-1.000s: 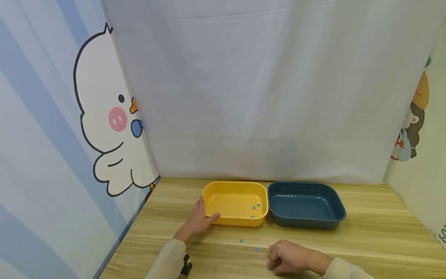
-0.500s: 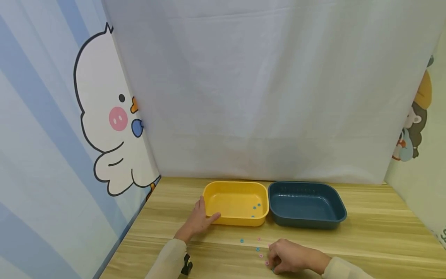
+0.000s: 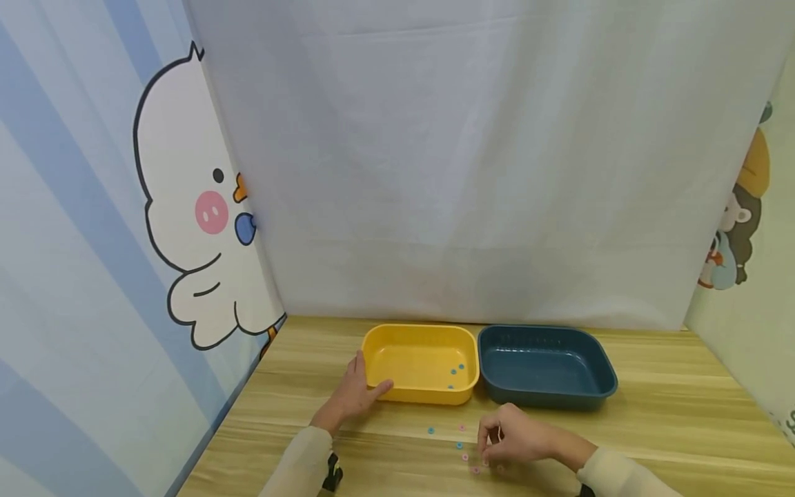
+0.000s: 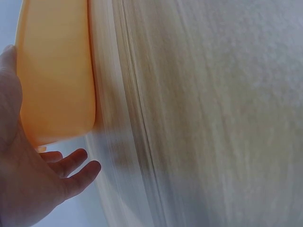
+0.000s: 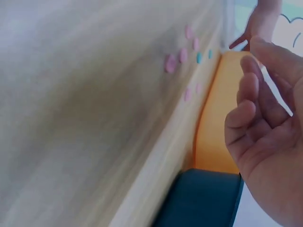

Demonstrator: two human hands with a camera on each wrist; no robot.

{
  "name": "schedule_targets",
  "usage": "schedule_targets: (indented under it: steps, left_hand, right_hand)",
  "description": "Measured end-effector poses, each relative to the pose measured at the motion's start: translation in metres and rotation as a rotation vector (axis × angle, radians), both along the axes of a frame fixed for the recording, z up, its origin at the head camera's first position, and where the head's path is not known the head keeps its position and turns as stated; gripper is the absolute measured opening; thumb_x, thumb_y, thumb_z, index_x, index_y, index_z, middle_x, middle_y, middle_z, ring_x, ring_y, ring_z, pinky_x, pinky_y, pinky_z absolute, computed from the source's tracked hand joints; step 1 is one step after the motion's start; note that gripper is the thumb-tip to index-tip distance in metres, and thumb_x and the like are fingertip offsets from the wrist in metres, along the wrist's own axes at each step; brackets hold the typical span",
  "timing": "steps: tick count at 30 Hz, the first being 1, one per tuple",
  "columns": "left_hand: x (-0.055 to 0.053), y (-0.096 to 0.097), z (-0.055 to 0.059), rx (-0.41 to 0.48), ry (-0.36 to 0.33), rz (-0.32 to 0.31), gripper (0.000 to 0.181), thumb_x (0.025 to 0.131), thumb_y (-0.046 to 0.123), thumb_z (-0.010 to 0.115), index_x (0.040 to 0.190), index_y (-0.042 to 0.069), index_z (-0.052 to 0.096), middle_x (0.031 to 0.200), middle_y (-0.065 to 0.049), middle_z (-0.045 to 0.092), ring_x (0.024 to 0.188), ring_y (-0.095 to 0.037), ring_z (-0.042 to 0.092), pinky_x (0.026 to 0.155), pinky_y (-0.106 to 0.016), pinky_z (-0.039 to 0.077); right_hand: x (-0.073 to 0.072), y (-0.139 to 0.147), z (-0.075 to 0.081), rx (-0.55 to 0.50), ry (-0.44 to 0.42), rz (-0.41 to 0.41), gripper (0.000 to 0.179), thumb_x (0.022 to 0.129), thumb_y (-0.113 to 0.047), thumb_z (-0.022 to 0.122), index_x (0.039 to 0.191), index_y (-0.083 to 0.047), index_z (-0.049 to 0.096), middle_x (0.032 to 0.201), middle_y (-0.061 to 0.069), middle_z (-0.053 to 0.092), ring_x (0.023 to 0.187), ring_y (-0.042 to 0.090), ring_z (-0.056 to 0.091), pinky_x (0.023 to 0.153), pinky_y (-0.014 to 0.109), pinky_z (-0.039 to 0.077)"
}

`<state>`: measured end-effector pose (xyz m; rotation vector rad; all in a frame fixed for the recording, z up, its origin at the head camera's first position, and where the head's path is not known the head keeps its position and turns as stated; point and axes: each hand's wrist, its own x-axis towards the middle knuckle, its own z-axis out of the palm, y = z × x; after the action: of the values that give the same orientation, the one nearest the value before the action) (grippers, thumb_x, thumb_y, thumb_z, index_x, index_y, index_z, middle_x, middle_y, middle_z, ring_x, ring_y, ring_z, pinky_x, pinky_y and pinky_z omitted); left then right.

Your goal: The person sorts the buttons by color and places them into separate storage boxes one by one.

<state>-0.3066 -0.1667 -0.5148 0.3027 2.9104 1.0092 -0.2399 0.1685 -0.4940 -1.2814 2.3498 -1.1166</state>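
Observation:
My left hand [image 3: 354, 393] holds the near left corner of a yellow plastic basin [image 3: 419, 397], thumb at the front rim and fingers along the left side. Three small blue ring-shaped beads [image 3: 461, 366] lie in the basin. My right hand [image 3: 522, 435] is just above the table, thumb and forefinger pinched together on a blue bead that the fingertips hide. Below and beside it lie several pink beads [image 3: 475, 470], also seen as pink discs [image 5: 183, 55] in the right wrist view. Two blue beads [image 3: 459, 445] are on the table to its left.
A dark blue basin [image 3: 549, 399] stands right beside the yellow one, with nothing visible inside. Behind both hangs a white curtain [image 3: 466, 172]. The wood-grain table [image 3: 671, 386] extends to the right, and printed cloths flank both sides.
My right hand has lifted off the table and shifted slightly away from me, and the blue bead under its fingertips is gone from the tabletop. The left hand stays at the yellow basin.

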Motion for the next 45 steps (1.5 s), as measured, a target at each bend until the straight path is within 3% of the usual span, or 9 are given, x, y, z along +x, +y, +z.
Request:
schedule_targets:
  steps: [6,11,18,25,32,39,45]
  left_hand:
    - [0.000,-0.001,-0.001,-0.004,-0.002,0.003,0.099,0.090,0.050,0.057,0.147,-0.011,0.003,0.149,-0.033,0.012,0.134,-0.046,0.023,0.107,-0.053,0.023]
    - [-0.001,-0.002,-0.004,-0.001,-0.001,0.006,0.099,0.090,0.051,0.057,0.147,-0.010,0.003,0.149,-0.033,0.012,0.134,-0.045,0.024,0.107,-0.053,0.023]
    - [-0.001,-0.002,-0.005,-0.002,0.001,0.008,0.103,0.088,0.056,0.056,0.147,-0.009,0.003,0.149,-0.032,0.012,0.135,-0.044,0.023,0.107,-0.053,0.023]
    - [0.002,-0.003,-0.001,-0.002,0.000,-0.007,0.101,0.090,0.054,0.055,0.147,-0.010,0.002,0.149,-0.032,0.012,0.135,-0.044,0.023,0.107,-0.053,0.024]
    - [0.001,-0.003,-0.002,-0.005,0.007,-0.012,0.100,0.090,0.053,0.056,0.147,-0.010,0.003,0.149,-0.033,0.013,0.134,-0.045,0.023,0.106,-0.053,0.025]
    - [0.001,-0.004,-0.001,0.004,0.004,-0.012,0.100,0.090,0.053,0.056,0.147,-0.010,0.002,0.149,-0.032,0.012,0.135,-0.045,0.022,0.107,-0.054,0.024]
    - [0.000,-0.003,-0.002,0.002,0.005,-0.012,0.100,0.090,0.052,0.056,0.147,-0.009,0.002,0.149,-0.032,0.012,0.135,-0.045,0.022,0.106,-0.054,0.025]
  right_hand:
    - [-0.009,0.003,0.004,0.000,-0.043,-0.065,0.011,0.084,-0.013,0.071,0.079,-0.021,0.067,0.075,-0.015,0.062,0.066,-0.001,0.055,0.058,0.022,0.049]
    - [-0.014,0.004,0.008,-0.034,-0.109,-0.098,0.004,0.087,-0.015,0.069,0.083,-0.013,0.068,0.078,-0.006,0.066,0.068,0.010,0.061,0.061,0.025,0.051]
    - [-0.025,0.004,0.017,-0.077,-0.178,-0.253,0.010,0.089,-0.014,0.067,0.091,-0.004,0.065,0.082,0.003,0.066,0.072,0.020,0.062,0.063,0.031,0.052]
    - [-0.035,0.001,0.027,-0.107,-0.126,-0.387,0.013,0.089,-0.015,0.067,0.094,-0.003,0.066,0.085,0.009,0.065,0.070,0.014,0.058,0.059,0.026,0.049]
    - [-0.043,-0.002,0.029,-0.144,-0.177,-0.439,0.015,0.090,-0.012,0.065,0.097,0.001,0.065,0.085,0.014,0.065,0.073,0.035,0.060,0.063,0.043,0.052]
    - [-0.061,-0.005,0.025,-0.126,-0.139,-0.465,0.017,0.092,-0.011,0.062,0.101,0.002,0.065,0.087,0.014,0.065,0.076,0.039,0.059,0.066,0.049,0.051]
    - [-0.070,-0.009,0.030,-0.103,-0.133,-0.522,0.013,0.091,-0.009,0.062,0.101,0.000,0.066,0.088,0.014,0.065,0.071,0.028,0.059,0.061,0.034,0.051]
